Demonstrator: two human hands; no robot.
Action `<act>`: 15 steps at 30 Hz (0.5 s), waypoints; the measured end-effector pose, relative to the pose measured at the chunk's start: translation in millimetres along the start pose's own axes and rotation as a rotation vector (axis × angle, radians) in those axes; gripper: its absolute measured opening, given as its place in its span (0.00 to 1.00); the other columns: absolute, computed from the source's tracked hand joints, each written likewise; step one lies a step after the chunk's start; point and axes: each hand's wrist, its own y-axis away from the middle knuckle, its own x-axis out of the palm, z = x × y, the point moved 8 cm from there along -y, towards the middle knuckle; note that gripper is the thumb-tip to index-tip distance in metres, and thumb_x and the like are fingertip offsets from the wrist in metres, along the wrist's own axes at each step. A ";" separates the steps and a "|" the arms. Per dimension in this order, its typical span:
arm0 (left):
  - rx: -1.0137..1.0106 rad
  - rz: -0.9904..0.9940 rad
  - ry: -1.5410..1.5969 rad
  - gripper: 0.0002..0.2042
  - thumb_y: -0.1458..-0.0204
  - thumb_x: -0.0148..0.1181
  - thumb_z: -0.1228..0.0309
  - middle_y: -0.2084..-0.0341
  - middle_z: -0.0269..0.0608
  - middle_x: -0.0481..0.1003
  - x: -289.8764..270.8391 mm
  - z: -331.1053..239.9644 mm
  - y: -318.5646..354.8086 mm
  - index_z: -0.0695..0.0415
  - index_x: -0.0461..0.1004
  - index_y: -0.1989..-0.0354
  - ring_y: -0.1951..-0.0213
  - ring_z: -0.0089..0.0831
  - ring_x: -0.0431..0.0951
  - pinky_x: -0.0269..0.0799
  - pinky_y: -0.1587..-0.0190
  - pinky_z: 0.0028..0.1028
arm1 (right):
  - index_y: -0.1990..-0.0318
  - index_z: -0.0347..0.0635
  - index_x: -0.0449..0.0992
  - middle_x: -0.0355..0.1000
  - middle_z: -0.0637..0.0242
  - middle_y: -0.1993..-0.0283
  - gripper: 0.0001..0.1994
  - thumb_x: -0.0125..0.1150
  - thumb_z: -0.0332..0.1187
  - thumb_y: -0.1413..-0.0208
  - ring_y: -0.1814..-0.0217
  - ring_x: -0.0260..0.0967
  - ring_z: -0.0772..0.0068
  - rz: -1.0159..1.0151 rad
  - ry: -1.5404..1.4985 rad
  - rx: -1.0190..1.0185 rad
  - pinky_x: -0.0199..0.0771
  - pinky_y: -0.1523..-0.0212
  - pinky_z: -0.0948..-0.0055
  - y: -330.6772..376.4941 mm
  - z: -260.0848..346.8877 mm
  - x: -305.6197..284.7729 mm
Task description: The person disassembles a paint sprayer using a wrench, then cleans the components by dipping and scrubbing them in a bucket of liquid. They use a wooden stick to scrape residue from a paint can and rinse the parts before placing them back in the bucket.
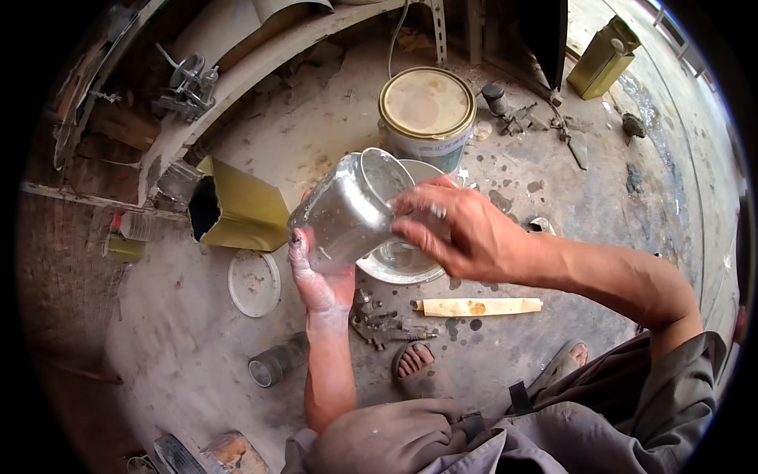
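Observation:
My left hand [324, 283], dusted white, is wrapped round a silvery, see-through-looking cup [338, 207] from below and the left. The cup is tilted, its round mouth toward the upper right. Close against its rim is my right hand [462, 229], fingers bent together and slightly blurred; whatever they pinch is hidden. Under both hands stands a white bowl [407, 272] with liquid in it, partly covered by the cup and my right hand.
Behind the bowl stands a lidded paint bucket [426, 103]. An olive tin [249, 207] lies left, beside a round lid [253, 283]. Spray-gun-like metal parts [383, 322], a wooden stick [482, 306] and a dark cup [276, 365] lie near my feet. Another tin [604, 59] stands far right.

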 end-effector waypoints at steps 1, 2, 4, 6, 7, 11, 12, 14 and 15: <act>-0.033 -0.020 0.069 0.40 0.44 0.55 0.44 0.34 0.43 0.63 -4.4 1.2 -2.0 0.54 0.53 0.28 0.34 0.40 0.63 0.59 0.33 0.44 | 0.53 0.35 0.74 0.75 0.53 0.62 0.11 0.59 0.33 0.39 0.53 0.73 0.54 -0.003 0.040 -0.101 0.70 0.47 0.60 -0.1 9.2 0.3; -0.067 -0.078 0.088 0.39 0.42 0.47 0.40 0.33 0.43 0.62 -9.4 4.0 -1.6 0.54 0.56 0.29 0.33 0.41 0.61 0.58 0.32 0.44 | 0.52 0.36 0.73 0.75 0.53 0.62 0.12 0.60 0.32 0.40 0.55 0.73 0.55 -0.006 0.080 -0.202 0.68 0.47 0.59 1.5 19.6 0.9; -0.085 -0.030 0.184 0.37 0.42 0.46 0.38 0.37 0.42 0.65 -14.9 7.0 -3.4 0.52 0.60 0.32 0.37 0.41 0.66 0.65 0.37 0.45 | 0.50 0.38 0.72 0.74 0.57 0.56 0.16 0.62 0.31 0.44 0.51 0.72 0.59 0.038 0.216 -0.354 0.65 0.46 0.60 7.6 36.0 10.1; -0.071 0.149 0.288 0.34 0.40 0.43 0.39 0.39 0.42 0.68 -7.0 4.1 -5.0 0.52 0.63 0.34 0.40 0.42 0.70 0.69 0.39 0.43 | 0.48 0.39 0.71 0.75 0.62 0.55 0.16 0.59 0.31 0.44 0.43 0.68 0.63 0.022 0.385 -0.498 0.64 0.45 0.61 12.9 51.5 12.5; -0.017 0.179 0.305 0.32 0.38 0.41 0.42 0.40 0.42 0.69 -5.1 -0.6 -6.8 0.53 0.63 0.35 0.40 0.42 0.70 0.69 0.39 0.42 | 0.48 0.39 0.71 0.75 0.63 0.55 0.17 0.58 0.31 0.44 0.40 0.66 0.64 0.035 0.466 -0.541 0.64 0.45 0.62 15.5 55.8 14.4; 0.010 0.151 0.172 0.42 0.43 0.43 0.37 0.35 0.49 0.63 -5.7 -3.3 -7.9 0.56 0.54 0.29 0.36 0.44 0.65 0.61 0.34 0.44 | 0.50 0.39 0.72 0.74 0.62 0.54 0.15 0.56 0.33 0.44 0.40 0.65 0.64 0.138 0.601 -0.507 0.66 0.46 0.64 13.2 57.2 21.0; 0.001 0.100 0.083 0.48 0.47 0.46 0.32 0.33 0.52 0.60 -11.5 -2.9 -8.8 0.57 0.51 0.27 0.33 0.45 0.62 0.58 0.32 0.47 | 0.48 0.38 0.72 0.74 0.60 0.52 0.18 0.58 0.33 0.46 0.39 0.66 0.62 0.219 0.594 -0.474 0.67 0.45 0.63 13.3 59.2 23.7; -0.009 0.204 0.168 0.48 0.48 0.49 0.33 0.34 0.55 0.60 -2.7 -1.6 -5.7 0.56 0.49 0.26 0.34 0.48 0.63 0.59 0.32 0.48 | 0.49 0.35 0.71 0.74 0.56 0.51 0.18 0.60 0.32 0.46 0.42 0.69 0.59 0.319 0.539 -0.410 0.71 0.46 0.61 15.8 58.9 29.6; -0.017 0.255 0.210 0.49 0.49 0.50 0.34 0.34 0.57 0.60 0.9 -0.5 -3.9 0.55 0.48 0.26 0.34 0.49 0.63 0.59 0.33 0.49 | 0.49 0.34 0.72 0.74 0.55 0.51 0.17 0.60 0.32 0.46 0.42 0.70 0.58 0.374 0.420 -0.323 0.71 0.46 0.59 17.2 57.1 34.9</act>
